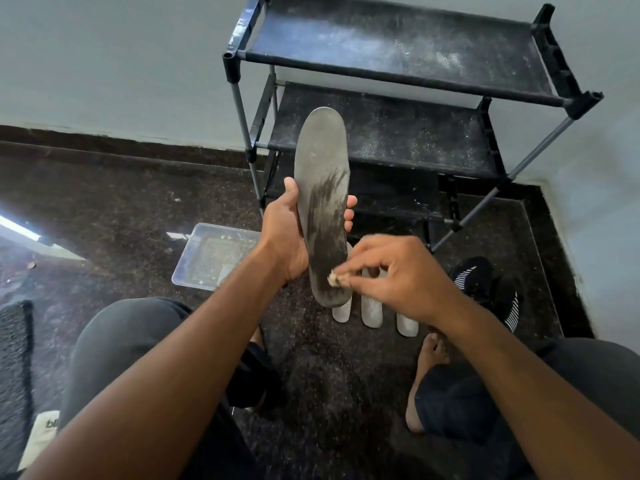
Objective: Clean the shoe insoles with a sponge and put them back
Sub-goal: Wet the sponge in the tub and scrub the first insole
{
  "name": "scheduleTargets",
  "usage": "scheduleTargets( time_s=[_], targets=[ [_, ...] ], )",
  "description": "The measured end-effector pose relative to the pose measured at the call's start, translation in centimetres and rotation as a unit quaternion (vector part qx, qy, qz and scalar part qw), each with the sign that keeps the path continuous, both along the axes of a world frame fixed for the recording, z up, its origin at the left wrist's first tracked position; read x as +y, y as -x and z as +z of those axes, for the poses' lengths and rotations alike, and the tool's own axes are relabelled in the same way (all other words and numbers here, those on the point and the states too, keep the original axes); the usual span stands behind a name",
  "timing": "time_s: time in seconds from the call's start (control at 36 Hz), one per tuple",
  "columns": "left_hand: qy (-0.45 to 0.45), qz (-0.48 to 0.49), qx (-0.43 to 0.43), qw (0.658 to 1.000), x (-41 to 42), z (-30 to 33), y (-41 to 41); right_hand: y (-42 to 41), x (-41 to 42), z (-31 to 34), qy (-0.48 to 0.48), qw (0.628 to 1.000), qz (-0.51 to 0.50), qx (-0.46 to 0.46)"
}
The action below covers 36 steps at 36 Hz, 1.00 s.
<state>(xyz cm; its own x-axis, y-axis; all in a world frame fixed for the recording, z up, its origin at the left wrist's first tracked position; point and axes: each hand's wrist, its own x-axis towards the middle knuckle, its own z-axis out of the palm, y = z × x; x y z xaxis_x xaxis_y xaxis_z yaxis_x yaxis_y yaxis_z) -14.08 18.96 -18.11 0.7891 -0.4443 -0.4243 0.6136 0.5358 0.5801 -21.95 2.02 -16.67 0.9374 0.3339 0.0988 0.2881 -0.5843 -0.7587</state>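
Upright, the insole [323, 199] sits in the left hand [287, 237]'s grip; the right hand [398, 275] pinches a sponge [335, 279] against it.

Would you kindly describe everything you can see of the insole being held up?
The insole is a long grey foam-like piece with rounded ends, held nearly upright above the floor, in front of the shoe rack. Its upper part looks pale and dusty; a dark, wet-looking streak runs down its lower half. The left hand grips its middle, thumb on one edge, fingertips on the other. The right hand presses a small sponge against its lower end.
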Motion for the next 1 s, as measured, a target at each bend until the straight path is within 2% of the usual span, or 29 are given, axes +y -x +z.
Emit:
scheduleTargets(
  time_s=[0.06, 0.08, 0.19, 0.25, 0.31, 0.36, 0.42, 0.47, 0.56, 0.61, 0.69, 0.75, 0.81, 0.92, 1.0],
  targets=[
    [0.009, -0.009, 0.004, 1.0, -0.1, 0.1, 0.0, -0.4, 0.8, -0.4, 0.044, 0.997, -0.019, -0.061],
    [0.009, -0.013, 0.007, 1.0, -0.3, 0.1, 0.1, -0.5, 1.2, -0.8, 0.063, 0.996, -0.004, -0.063],
    [-0.007, -0.012, 0.005, 1.0, -0.2, 0.1, 0.1, 0.0, 1.3, -1.0, 0.081, 0.989, 0.097, 0.073],
    [0.001, -0.009, 0.007, 1.0, -0.1, -0.1, 0.0, 0.1, 0.6, -0.2, 0.024, 0.995, 0.067, 0.069],
    [0.01, -0.007, 0.01, 1.0, -0.2, -0.2, 0.0, -0.1, 0.3, 0.2, -0.02, 1.0, -0.005, -0.016],
    [0.016, -0.014, 0.011, 1.0, -0.4, -0.1, 0.1, -0.5, 1.2, -0.3, 0.035, 0.989, -0.063, -0.126],
    [0.012, -0.02, 0.012, 1.0, -0.7, 0.1, 0.3, -0.4, 2.3, -1.2, 0.089, 0.979, -0.065, -0.173],
    [-0.008, -0.015, 0.013, 1.0, -0.7, 0.2, 0.3, -0.1, 2.8, -1.8, 0.107, 0.982, 0.0, -0.153],
    [0.004, -0.005, 0.022, 1.0, -0.4, 0.0, 0.1, 0.3, 1.8, -1.5, 0.121, 0.988, 0.073, -0.067],
    [0.012, -0.003, 0.019, 1.0, -0.3, -0.3, 0.0, 0.1, 1.1, -1.2, 0.091, 0.993, 0.041, -0.07],
    [0.009, -0.009, 0.011, 1.0, -0.5, -0.5, 0.0, -0.5, 1.5, -1.0, 0.076, 0.984, -0.062, -0.15],
    [0.005, -0.013, 0.009, 1.0, -0.7, -0.3, 0.1, -0.7, 2.7, -1.3, 0.072, 0.98, -0.086, -0.165],
    [-0.007, -0.014, 0.011, 1.0, -0.7, -0.3, 0.1, -0.4, 3.3, -1.6, 0.076, 0.987, -0.041, -0.134],
    [-0.002, 0.0, 0.018, 1.0, -0.4, -0.4, 0.1, 0.5, 2.4, -0.4, 0.098, 0.989, 0.104, 0.034],
    [0.005, -0.003, 0.015, 1.0, -0.3, -0.4, 0.0, 0.2, 1.3, 0.1, 0.032, 0.999, 0.017, -0.027]
  ],
)
